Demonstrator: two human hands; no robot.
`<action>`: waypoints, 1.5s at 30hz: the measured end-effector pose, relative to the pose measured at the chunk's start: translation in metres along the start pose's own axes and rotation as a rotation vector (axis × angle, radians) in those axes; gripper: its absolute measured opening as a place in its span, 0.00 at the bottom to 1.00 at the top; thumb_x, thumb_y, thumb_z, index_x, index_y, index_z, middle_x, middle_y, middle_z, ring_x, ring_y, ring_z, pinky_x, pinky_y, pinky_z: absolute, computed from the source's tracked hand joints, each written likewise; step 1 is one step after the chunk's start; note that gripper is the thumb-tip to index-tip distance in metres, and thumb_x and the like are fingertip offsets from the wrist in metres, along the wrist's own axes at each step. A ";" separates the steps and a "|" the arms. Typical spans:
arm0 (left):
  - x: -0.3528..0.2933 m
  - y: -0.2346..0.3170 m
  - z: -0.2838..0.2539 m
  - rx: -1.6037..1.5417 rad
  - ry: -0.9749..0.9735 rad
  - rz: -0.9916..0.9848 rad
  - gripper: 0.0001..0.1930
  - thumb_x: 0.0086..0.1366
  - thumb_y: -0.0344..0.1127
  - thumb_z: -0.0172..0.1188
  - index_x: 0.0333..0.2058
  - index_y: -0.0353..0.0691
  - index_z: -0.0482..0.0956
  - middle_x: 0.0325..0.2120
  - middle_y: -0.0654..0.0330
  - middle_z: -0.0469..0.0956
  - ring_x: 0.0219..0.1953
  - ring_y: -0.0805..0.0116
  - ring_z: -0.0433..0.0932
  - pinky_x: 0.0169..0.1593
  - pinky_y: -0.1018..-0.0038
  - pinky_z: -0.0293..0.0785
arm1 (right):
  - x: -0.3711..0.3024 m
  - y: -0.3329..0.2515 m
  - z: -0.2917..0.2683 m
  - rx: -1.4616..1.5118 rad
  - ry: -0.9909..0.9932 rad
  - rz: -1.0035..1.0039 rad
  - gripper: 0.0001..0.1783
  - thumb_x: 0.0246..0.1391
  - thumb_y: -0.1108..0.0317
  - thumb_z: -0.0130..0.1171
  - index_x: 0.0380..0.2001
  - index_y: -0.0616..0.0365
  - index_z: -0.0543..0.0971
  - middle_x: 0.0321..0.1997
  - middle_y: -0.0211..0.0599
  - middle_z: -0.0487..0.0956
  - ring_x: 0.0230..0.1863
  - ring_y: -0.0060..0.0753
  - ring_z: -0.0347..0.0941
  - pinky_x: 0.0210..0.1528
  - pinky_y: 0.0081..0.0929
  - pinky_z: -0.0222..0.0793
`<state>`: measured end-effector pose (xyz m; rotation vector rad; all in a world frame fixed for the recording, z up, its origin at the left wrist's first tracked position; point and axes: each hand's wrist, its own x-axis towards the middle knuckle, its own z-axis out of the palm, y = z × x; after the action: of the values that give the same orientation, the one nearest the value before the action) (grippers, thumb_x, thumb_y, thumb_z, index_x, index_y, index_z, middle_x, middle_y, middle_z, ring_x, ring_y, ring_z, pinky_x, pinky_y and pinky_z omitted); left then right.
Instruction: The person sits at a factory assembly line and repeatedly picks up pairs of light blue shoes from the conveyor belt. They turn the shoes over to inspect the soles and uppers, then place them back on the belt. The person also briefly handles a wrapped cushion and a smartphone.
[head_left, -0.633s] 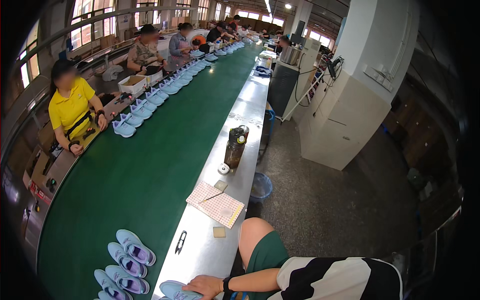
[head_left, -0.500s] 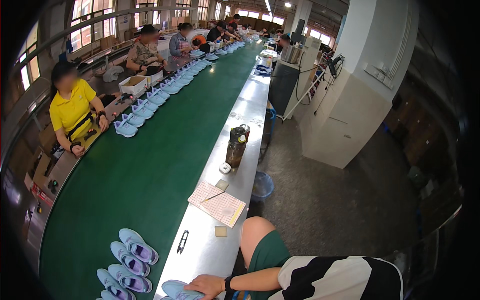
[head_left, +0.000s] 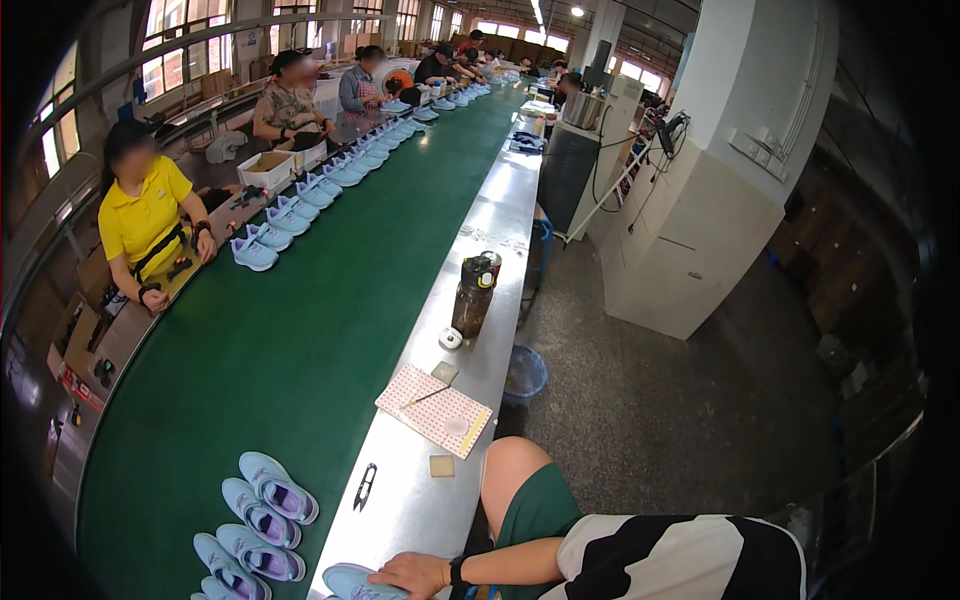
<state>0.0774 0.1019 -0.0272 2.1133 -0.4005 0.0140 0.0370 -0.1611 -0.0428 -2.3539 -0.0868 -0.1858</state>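
Down at the metal bench (head_left: 415,515), the right hand (head_left: 412,573) lies over a light-blue shoe (head_left: 349,580), grip unclear; no telling how the unseen left hand stands.

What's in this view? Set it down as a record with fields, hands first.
Left hand: not in view
Right hand: on a light-blue shoe, grip unclear
Surface: metal counter beside green belt
On counter: black snips, pink-patterned sheet, two square pads, dark bottle
On belt: nearby shoe group; shoe row along left edge
Across belt: person in yellow top
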 end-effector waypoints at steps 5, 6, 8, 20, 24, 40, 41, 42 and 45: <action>0.003 -0.001 -0.001 -0.019 -0.003 -0.003 0.48 0.59 0.71 0.53 0.54 0.23 0.67 0.47 0.35 0.72 0.51 0.38 0.70 0.57 0.52 0.65 | 0.002 0.000 0.002 -0.003 -0.024 0.023 0.46 0.40 0.35 0.63 0.54 0.62 0.73 0.36 0.54 0.80 0.37 0.56 0.76 0.39 0.45 0.72; 0.003 -0.002 -0.001 -0.022 -0.003 -0.002 0.48 0.59 0.71 0.53 0.54 0.23 0.67 0.47 0.35 0.72 0.51 0.38 0.70 0.57 0.52 0.64 | 0.003 0.000 0.003 -0.001 -0.030 0.023 0.46 0.40 0.35 0.63 0.54 0.62 0.73 0.36 0.54 0.80 0.37 0.56 0.76 0.39 0.45 0.72; 0.003 -0.005 -0.001 -0.017 -0.002 -0.007 0.47 0.59 0.71 0.53 0.54 0.24 0.67 0.47 0.35 0.72 0.51 0.38 0.70 0.57 0.52 0.64 | 0.003 0.001 0.004 -0.006 -0.003 0.008 0.46 0.40 0.35 0.63 0.54 0.61 0.73 0.36 0.53 0.80 0.36 0.55 0.76 0.39 0.45 0.72; 0.001 -0.024 -0.001 0.012 -0.007 0.007 0.46 0.61 0.70 0.52 0.55 0.24 0.66 0.48 0.35 0.71 0.51 0.38 0.70 0.57 0.51 0.64 | 0.003 0.007 0.017 -0.054 0.061 -0.068 0.45 0.40 0.35 0.63 0.54 0.61 0.74 0.34 0.51 0.79 0.35 0.54 0.76 0.37 0.44 0.72; -0.001 -0.027 -0.002 0.005 -0.012 -0.012 0.45 0.62 0.68 0.52 0.55 0.24 0.66 0.49 0.35 0.71 0.52 0.38 0.70 0.57 0.51 0.64 | 0.004 0.008 0.018 -0.033 0.018 -0.042 0.45 0.40 0.36 0.63 0.54 0.61 0.73 0.35 0.52 0.79 0.35 0.55 0.76 0.38 0.45 0.72; 0.007 0.029 0.053 -0.085 -0.011 -0.103 0.29 0.54 0.32 0.61 0.56 0.31 0.67 0.51 0.47 0.70 0.54 0.52 0.71 0.61 0.62 0.64 | 0.000 0.013 -0.069 0.116 -0.096 0.116 0.43 0.40 0.39 0.64 0.55 0.58 0.75 0.38 0.56 0.80 0.40 0.58 0.76 0.45 0.46 0.71; 0.006 0.040 0.060 -0.196 -0.013 -0.098 0.30 0.54 0.32 0.62 0.56 0.31 0.67 0.49 0.47 0.70 0.53 0.53 0.71 0.58 0.64 0.67 | -0.007 0.014 -0.079 0.129 0.019 0.084 0.39 0.44 0.46 0.66 0.56 0.59 0.73 0.36 0.51 0.79 0.40 0.53 0.75 0.44 0.44 0.70; 0.004 0.053 0.069 -0.182 -0.002 -0.111 0.32 0.54 0.33 0.64 0.57 0.32 0.66 0.48 0.50 0.70 0.49 0.57 0.72 0.54 0.67 0.70 | -0.014 0.018 -0.088 0.071 -0.008 0.138 0.39 0.44 0.50 0.66 0.57 0.59 0.71 0.31 0.48 0.78 0.37 0.51 0.75 0.42 0.42 0.70; -0.012 0.083 0.073 -0.092 -0.053 -0.313 0.39 0.55 0.35 0.66 0.63 0.35 0.60 0.42 0.52 0.72 0.39 0.65 0.73 0.42 0.70 0.73 | -0.033 0.009 -0.094 0.138 -0.014 0.255 0.41 0.47 0.56 0.65 0.63 0.57 0.64 0.37 0.46 0.77 0.34 0.43 0.75 0.42 0.36 0.72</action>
<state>0.0316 0.0042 -0.0009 2.0666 -0.0952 -0.2383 -0.0044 -0.2340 0.0119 -2.2043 0.1871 -0.0366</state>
